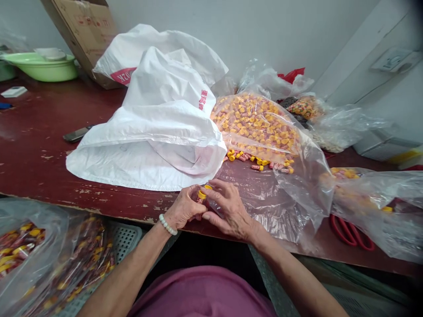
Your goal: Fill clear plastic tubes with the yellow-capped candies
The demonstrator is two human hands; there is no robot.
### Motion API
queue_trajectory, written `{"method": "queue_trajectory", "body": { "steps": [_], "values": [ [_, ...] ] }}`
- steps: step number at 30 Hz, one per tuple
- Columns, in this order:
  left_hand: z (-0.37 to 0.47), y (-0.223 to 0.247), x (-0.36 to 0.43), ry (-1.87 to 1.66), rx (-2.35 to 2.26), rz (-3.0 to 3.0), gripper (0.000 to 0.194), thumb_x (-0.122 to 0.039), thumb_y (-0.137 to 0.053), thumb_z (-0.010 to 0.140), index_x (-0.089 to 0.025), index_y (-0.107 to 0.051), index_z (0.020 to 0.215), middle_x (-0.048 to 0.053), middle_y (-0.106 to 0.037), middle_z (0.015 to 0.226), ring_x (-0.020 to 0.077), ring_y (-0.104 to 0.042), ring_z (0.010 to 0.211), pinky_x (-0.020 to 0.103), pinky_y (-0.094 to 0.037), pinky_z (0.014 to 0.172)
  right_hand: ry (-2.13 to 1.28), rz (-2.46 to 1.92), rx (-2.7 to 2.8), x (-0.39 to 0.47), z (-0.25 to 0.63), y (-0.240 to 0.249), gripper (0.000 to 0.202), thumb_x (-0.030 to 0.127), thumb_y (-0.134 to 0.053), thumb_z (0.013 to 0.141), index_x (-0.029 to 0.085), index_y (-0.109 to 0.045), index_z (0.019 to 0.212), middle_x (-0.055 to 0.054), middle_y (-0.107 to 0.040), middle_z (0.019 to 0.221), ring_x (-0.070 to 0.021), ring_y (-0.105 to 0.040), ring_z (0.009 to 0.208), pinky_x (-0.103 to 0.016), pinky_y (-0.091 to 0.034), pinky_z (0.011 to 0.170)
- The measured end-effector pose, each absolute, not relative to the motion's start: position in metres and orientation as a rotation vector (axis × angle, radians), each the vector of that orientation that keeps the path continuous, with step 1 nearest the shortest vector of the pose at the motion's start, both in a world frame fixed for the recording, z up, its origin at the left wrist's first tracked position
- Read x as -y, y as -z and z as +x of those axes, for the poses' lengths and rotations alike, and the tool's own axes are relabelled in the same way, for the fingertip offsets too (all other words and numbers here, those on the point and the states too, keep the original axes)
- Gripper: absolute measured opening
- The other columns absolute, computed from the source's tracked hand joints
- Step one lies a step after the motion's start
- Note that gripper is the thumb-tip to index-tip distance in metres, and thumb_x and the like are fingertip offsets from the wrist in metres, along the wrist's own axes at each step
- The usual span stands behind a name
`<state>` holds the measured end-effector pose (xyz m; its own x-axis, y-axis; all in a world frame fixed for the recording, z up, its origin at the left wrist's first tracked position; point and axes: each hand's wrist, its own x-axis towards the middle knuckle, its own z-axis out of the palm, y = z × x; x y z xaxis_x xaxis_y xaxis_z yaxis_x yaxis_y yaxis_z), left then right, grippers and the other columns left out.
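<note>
At the table's front edge my left hand (187, 206), with a pale bead bracelet on its wrist, is closed around a small yellow-capped piece (201, 196). My right hand (229, 209) meets it, fingers bent, with another yellow cap (208, 187) at its fingertips. Just behind the hands lies a large white sack (142, 163), its mouth toward me. Right of the sack, a clear plastic bag (257, 123) holds several yellow-capped pieces, and loose ones (257, 167) lie at its opening.
Red-handled scissors (352, 233) lie at the right edge of the red table (42, 167). A phone (77, 134), green basin (44, 68) and cardboard box (82, 35) stand left. Below left, bags of capped pieces (20, 246) rest by a grey basket (124, 240).
</note>
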<state>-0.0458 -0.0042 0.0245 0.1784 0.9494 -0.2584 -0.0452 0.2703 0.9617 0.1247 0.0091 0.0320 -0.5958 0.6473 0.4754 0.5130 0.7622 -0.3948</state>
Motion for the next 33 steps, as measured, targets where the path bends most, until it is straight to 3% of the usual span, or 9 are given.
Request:
{"method": "queue_trajectory", "body": {
  "steps": [4, 7, 9, 13, 17, 21, 25, 29, 33],
  "values": [
    [-0.052, -0.036, 0.007, -0.861, -1.021, 0.896, 0.036, -0.008, -0.061, 0.055, -0.016, -0.055, 0.089, -0.003, -0.058, 0.073, 0.0043, -0.046, 0.037, 0.015, -0.019, 0.029, -0.159, -1.327, 2.002, -0.068, 0.170, -0.020, 0.043, 0.039, -0.037, 0.092, 0.022, -0.045, 0.131, -0.014, -0.046, 0.127, -0.0274, -0.042, 0.116, -0.049, -0.039, 0.091],
    [-0.055, -0.036, 0.009, -0.860, -0.943, 0.828, 0.038, -0.008, -0.062, 0.055, -0.016, -0.057, 0.092, -0.002, -0.059, 0.075, 0.0041, -0.047, 0.037, 0.014, -0.020, 0.029, 0.112, -1.854, 1.868, -0.112, 0.216, 0.001, 0.041, 0.031, -0.041, 0.088, 0.014, -0.055, 0.122, -0.021, -0.050, 0.120, -0.0364, -0.041, 0.112, -0.056, -0.036, 0.087],
    [-0.054, -0.035, 0.010, -0.855, -0.898, 0.808, 0.037, -0.009, -0.063, 0.056, -0.016, -0.058, 0.092, -0.002, -0.059, 0.075, 0.0042, -0.048, 0.037, 0.014, -0.021, 0.029, 0.158, -1.981, 1.908, -0.126, 0.239, 0.014, 0.037, 0.028, -0.041, 0.086, 0.012, -0.060, 0.115, -0.022, -0.055, 0.111, -0.0364, -0.044, 0.107, -0.055, -0.036, 0.086],
    [-0.049, -0.034, 0.010, -0.838, -0.925, 0.854, 0.039, -0.010, -0.063, 0.056, -0.016, -0.056, 0.093, -0.002, -0.059, 0.076, 0.0042, -0.048, 0.038, 0.014, -0.023, 0.029, 0.006, -1.729, 1.960, -0.113, 0.240, 0.009, 0.033, 0.030, -0.043, 0.088, 0.012, -0.063, 0.107, -0.016, -0.059, 0.095, -0.0268, -0.052, 0.093, -0.043, -0.042, 0.085],
    [-0.042, -0.034, 0.010, -0.791, -1.108, 1.029, 0.035, -0.010, -0.061, 0.056, -0.016, -0.053, 0.089, -0.003, -0.058, 0.074, 0.0044, -0.045, 0.039, 0.015, -0.024, 0.030, -0.330, -1.268, 2.048, -0.063, 0.190, -0.032, 0.030, 0.031, -0.042, 0.091, 0.019, -0.059, 0.113, -0.009, -0.056, 0.099, -0.0171, -0.054, 0.080, -0.032, -0.048, 0.071],
    [-0.038, -0.031, 0.009, -0.814, -1.228, 1.302, 0.029, -0.007, -0.057, 0.054, -0.014, -0.055, 0.082, -0.004, -0.055, 0.068, 0.0070, -0.047, 0.050, 0.018, -0.035, 0.042, -0.390, -0.862, 2.320, -0.021, 0.144, -0.065, 0.031, 0.017, -0.043, 0.090, 0.020, -0.055, 0.118, -0.010, -0.052, 0.102, -0.0177, -0.052, 0.091, -0.033, -0.048, 0.078],
    [-0.035, -0.027, 0.008, -0.849, -1.296, 1.565, 0.034, -0.004, -0.055, 0.050, -0.013, -0.061, 0.082, 0.000, -0.060, 0.077, 0.0131, -0.053, 0.069, 0.023, -0.041, 0.060, -0.406, -0.737, 2.527, -0.006, 0.135, -0.074, 0.039, 0.012, -0.043, 0.087, 0.024, -0.052, 0.124, -0.010, -0.054, 0.104, -0.0200, -0.051, 0.095, -0.036, -0.048, 0.081],
    [-0.033, -0.026, 0.010, -0.789, -1.348, 1.675, 0.030, -0.006, -0.052, 0.051, -0.014, -0.059, 0.079, -0.001, -0.059, 0.072, 0.0130, -0.051, 0.063, 0.023, -0.037, 0.055, -0.546, -0.668, 2.451, -0.013, 0.139, -0.076, 0.041, 0.016, -0.044, 0.089, 0.023, -0.046, 0.130, -0.010, -0.052, 0.115, -0.0197, -0.050, 0.104, -0.036, -0.046, 0.088],
    [-0.027, -0.031, 0.014, -0.761, -1.348, 1.805, 0.027, -0.007, -0.052, 0.051, -0.017, -0.057, 0.075, -0.002, -0.055, 0.065, 0.0128, -0.048, 0.059, 0.023, -0.034, 0.054, -0.536, -0.906, 1.951, -0.026, 0.121, -0.071, 0.030, 0.027, -0.038, 0.094, 0.024, -0.052, 0.120, -0.007, -0.057, 0.104, -0.0171, -0.055, 0.094, -0.034, -0.048, 0.082]
  ]
}}
